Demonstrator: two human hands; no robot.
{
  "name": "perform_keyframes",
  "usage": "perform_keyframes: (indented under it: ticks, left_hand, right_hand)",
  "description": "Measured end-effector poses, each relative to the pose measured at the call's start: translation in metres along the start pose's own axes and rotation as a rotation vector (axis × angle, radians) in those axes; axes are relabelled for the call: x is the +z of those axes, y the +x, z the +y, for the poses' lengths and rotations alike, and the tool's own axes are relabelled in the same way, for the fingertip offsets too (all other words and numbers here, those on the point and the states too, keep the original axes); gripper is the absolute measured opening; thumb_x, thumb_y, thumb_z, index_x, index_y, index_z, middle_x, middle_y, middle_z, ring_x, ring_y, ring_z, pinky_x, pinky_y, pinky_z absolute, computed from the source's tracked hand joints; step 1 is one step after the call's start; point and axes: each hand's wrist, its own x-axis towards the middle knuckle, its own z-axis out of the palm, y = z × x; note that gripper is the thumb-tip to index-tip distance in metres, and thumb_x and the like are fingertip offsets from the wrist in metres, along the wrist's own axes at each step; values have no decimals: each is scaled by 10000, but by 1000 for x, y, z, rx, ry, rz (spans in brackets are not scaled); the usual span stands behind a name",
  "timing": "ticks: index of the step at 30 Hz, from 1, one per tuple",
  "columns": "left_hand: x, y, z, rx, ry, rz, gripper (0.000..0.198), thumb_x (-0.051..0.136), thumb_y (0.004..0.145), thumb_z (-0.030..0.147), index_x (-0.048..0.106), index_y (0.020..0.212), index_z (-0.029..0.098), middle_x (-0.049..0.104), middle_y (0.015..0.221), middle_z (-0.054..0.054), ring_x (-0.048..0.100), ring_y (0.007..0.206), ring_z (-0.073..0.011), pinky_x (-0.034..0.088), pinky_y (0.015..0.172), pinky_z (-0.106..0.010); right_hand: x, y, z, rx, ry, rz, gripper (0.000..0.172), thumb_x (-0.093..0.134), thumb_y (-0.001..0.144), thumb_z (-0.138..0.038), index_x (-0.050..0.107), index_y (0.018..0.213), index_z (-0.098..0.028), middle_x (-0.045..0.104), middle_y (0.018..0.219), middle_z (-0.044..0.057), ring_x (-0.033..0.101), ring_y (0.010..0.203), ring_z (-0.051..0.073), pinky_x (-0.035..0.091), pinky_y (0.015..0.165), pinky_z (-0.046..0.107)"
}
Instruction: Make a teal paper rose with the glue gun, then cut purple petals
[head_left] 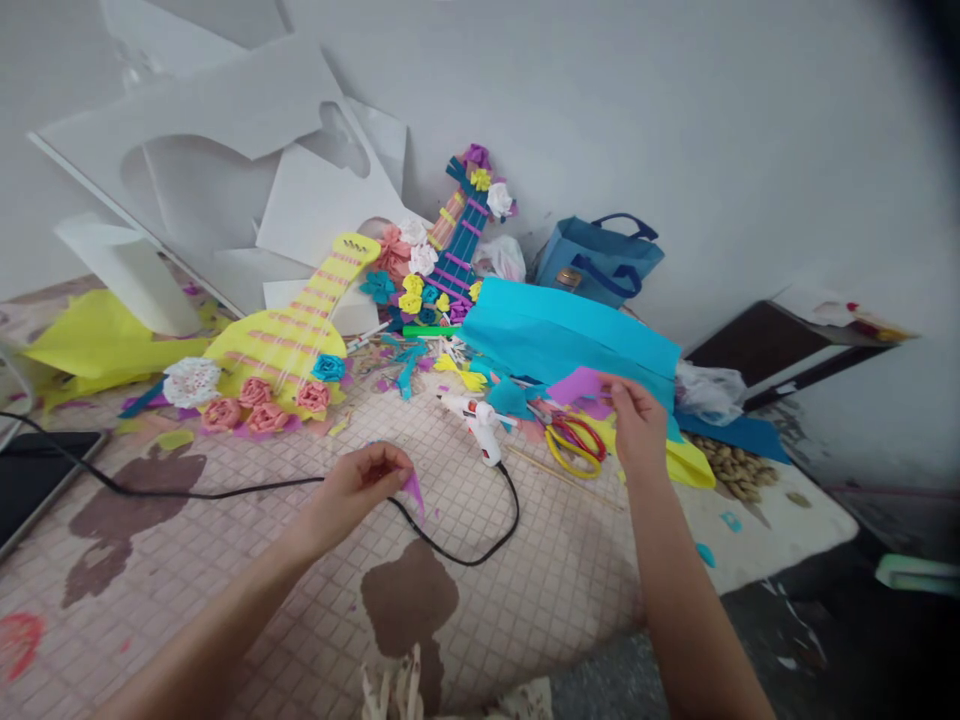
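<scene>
My left hand (pixel 367 480) is closed in a pinch on a small purple paper strip (pixel 414 490) that hangs from the fingertips, above a black cord. Farther right, my right hand (pixel 637 415) pinches a flat purple paper piece (pixel 576 386) at its right end. Between the hands a white glue gun (pixel 480 425) lies on the table. Scissors with yellow and red handles (pixel 576 445) rest just left of my right hand. Behind it spreads a large turquoise sheet (pixel 570 325).
A yellow guitar-shaped cutout (pixel 289 335) with paper flowers lies at left; a blue one (pixel 459 245) leans on the wall. White boards (pixel 202 120) stand behind. The black cord (pixel 225 494) crosses the tabletop. A blue bag (pixel 592 260) and peanuts (pixel 739 468) are at right.
</scene>
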Motion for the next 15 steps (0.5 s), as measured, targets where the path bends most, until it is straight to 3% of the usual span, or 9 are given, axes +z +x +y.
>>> perform_keyframes:
  ticks: [3, 7, 9, 10, 13, 15]
  left_hand:
    - [-6, 18, 12, 52, 64, 34, 191, 618, 765, 339, 607, 782, 150, 610, 729, -24, 566, 690, -139, 460, 641, -250]
    - [-18, 53, 21, 116, 252, 103, 235, 574, 788, 376, 609, 822, 145, 629, 748, -44, 593, 685, -164, 488, 631, -285]
    - [-22, 68, 23, 138, 294, 155, 286, 576, 787, 376, 610, 948, 142, 650, 896, -87, 614, 867, -231, 506, 752, -365]
    - [-22, 71, 25, 161, 321, 190, 350, 605, 770, 354, 586, 1056, 154, 622, 1067, -111, 565, 1049, -269, 476, 865, -413]
    - [-12, 63, 37, 338, 524, 353, 546, 651, 738, 275, 483, 1245, 158, 409, 1384, -150, 282, 1351, -317, 260, 1089, -515]
    - [4, 43, 47, 431, 566, 368, 536, 616, 788, 256, 445, 1289, 172, 355, 1430, -141, 272, 1362, -298, 262, 1094, -506]
  right_hand:
    - [1, -2, -9, -1, 67, 8, 316, 587, 794, -436, 666, 939, -167, 672, 849, 64, 600, 689, 161, 496, 673, 327]
    - [4, -11, -27, -15, 113, 19, 234, 661, 751, -387, 649, 859, -179, 656, 810, 38, 589, 701, 146, 482, 679, 299]
    - [5, -17, -37, -17, 123, 1, 217, 681, 738, -368, 644, 845, -183, 653, 804, 34, 580, 702, 144, 473, 665, 289]
    - [6, -20, -42, -13, 127, -16, 216, 684, 738, -366, 645, 847, -184, 651, 802, 35, 574, 695, 144, 468, 652, 285]
    - [6, -35, -51, 11, 140, -69, 232, 653, 767, -386, 652, 891, -190, 653, 846, 51, 569, 706, 153, 461, 628, 285]
    - [6, -49, -53, 29, 152, -101, 245, 609, 799, -402, 650, 922, -195, 654, 885, 62, 574, 726, 163, 462, 619, 287]
